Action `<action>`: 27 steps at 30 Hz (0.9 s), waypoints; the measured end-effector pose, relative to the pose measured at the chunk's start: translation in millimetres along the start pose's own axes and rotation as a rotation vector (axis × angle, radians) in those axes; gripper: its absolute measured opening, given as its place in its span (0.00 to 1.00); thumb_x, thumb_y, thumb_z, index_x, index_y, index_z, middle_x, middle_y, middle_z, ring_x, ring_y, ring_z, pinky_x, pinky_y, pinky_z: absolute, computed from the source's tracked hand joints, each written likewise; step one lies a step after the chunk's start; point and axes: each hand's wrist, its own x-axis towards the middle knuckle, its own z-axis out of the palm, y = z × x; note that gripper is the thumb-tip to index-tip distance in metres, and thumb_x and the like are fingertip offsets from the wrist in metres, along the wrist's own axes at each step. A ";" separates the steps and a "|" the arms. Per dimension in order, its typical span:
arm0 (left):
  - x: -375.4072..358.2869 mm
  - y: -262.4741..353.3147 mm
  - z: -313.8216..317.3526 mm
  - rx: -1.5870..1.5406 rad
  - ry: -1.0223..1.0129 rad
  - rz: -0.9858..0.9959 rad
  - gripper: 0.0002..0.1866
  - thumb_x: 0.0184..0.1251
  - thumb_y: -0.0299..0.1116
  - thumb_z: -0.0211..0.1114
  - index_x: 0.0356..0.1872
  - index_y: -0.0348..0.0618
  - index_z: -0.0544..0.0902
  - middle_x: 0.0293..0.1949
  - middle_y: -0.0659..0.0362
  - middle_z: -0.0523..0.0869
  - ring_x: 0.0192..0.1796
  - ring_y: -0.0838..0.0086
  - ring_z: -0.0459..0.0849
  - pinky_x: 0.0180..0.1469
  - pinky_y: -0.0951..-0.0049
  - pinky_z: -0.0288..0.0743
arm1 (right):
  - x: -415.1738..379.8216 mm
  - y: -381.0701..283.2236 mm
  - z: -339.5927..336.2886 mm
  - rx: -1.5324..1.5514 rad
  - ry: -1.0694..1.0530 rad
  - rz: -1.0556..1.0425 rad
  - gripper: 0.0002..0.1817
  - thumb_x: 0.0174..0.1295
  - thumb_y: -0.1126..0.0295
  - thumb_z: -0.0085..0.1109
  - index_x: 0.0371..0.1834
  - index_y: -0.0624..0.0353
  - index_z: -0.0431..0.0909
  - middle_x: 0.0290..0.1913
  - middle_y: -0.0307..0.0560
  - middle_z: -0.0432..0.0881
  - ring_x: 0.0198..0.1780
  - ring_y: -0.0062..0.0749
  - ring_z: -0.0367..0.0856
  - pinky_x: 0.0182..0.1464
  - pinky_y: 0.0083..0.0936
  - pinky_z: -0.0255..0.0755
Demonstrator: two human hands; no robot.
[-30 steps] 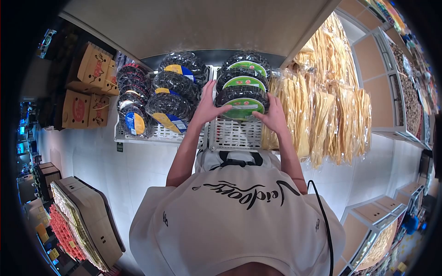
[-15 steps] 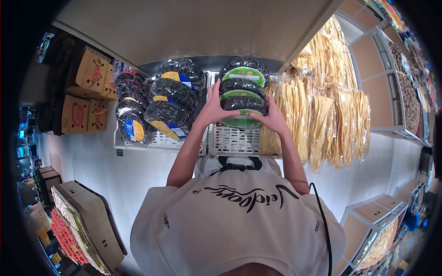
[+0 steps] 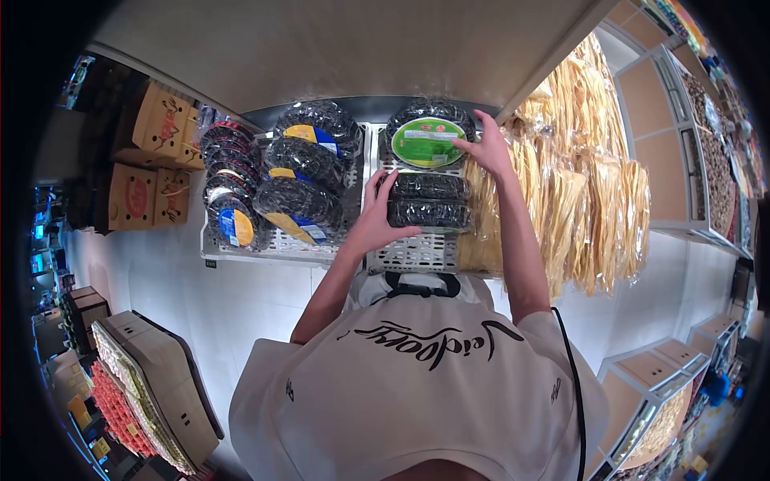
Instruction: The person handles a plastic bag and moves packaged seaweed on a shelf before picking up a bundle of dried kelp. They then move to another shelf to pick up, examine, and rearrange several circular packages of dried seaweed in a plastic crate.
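My left hand [image 3: 375,223] is wrapped round the left side of two dark, round, plastic-wrapped packs [image 3: 429,215], which stand on edge one behind the other. Its thumb lies across the front one. My right hand [image 3: 491,151] grips the right edge of a similar pack with a green oval label [image 3: 433,143], its thumb on the label and its fingers behind the rim. What is inside the wrapping I cannot make out. Under them is a white perforated plastic crate [image 3: 413,255].
A neighbouring white crate [image 3: 301,250] holds dark round packs with blue and yellow labels [image 3: 298,208]. To the right hang bagged pale yellow dried sticks [image 3: 593,212]. A brown panel [image 3: 345,56] overhangs the crates. Cardboard boxes [image 3: 156,120] stand at far left.
My right hand has moved back and up to the rear green-labelled pack. The front packs now stand more upright, apart from the rear one, with my left hand lower on them.
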 end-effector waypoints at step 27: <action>1.5 -4.5 3.7 0.005 0.022 0.057 0.66 0.39 0.47 0.86 0.80 0.50 0.51 0.77 0.43 0.49 0.77 0.46 0.57 0.77 0.53 0.58 | -69.6 -55.1 -92.5 1.118 0.329 -0.003 0.24 0.52 0.80 0.73 0.52 0.66 0.74 0.45 0.49 0.86 0.42 0.29 0.87 0.48 0.26 0.83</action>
